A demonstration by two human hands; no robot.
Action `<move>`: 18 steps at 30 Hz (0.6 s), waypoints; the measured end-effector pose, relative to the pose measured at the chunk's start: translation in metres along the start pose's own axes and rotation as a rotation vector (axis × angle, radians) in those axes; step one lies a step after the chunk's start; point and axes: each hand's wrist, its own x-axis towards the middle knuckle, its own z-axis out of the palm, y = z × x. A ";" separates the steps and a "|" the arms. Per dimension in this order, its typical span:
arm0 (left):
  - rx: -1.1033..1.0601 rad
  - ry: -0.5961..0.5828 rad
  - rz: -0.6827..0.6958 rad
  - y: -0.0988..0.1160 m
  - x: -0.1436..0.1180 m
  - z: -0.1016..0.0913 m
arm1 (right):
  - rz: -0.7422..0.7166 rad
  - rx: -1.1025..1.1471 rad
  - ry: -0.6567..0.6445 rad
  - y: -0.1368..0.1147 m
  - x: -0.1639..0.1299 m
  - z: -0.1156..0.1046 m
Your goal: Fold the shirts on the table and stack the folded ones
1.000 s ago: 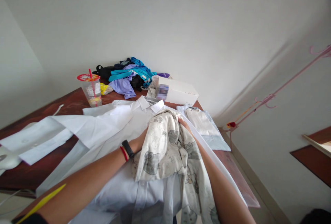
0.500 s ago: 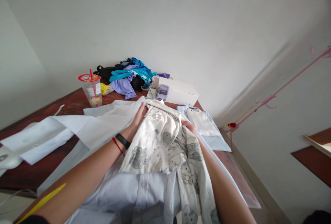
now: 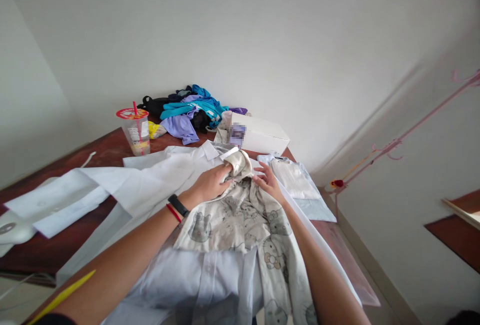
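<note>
A cream garment printed with grey cartoon cats [image 3: 240, 215] lies on top of a white shirt [image 3: 150, 185] spread over the dark wooden table [image 3: 45, 252]. My left hand [image 3: 212, 182], with a black band and red cord at the wrist, grips the far end of the printed garment, which is bunched and folded back. My right hand [image 3: 267, 180] rests beside it on the same cloth, fingers spread. The near part of the printed garment hangs over the table's front edge.
A plastic cup with a red lid and straw [image 3: 135, 131] stands at the back left. A heap of blue, purple and black clothes [image 3: 187, 110] and a white box [image 3: 258, 135] sit at the far edge. A folded pale shirt [image 3: 300, 185] lies right. A pink cord [image 3: 408, 127] hangs along the wall.
My left hand went from flat at the garment's far end to gripping it and folding that end back toward me. My right hand shifted slightly forward and opened on the cloth.
</note>
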 end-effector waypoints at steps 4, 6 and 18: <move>0.027 -0.092 -0.014 0.005 -0.006 0.008 | -0.150 -0.200 -0.081 -0.013 -0.003 -0.004; 0.048 -0.120 -0.009 0.006 -0.007 0.008 | -0.214 -0.262 -0.172 -0.022 -0.006 -0.002; 0.133 -0.177 0.015 0.012 -0.009 0.007 | -0.129 -0.208 -0.089 -0.027 -0.012 0.015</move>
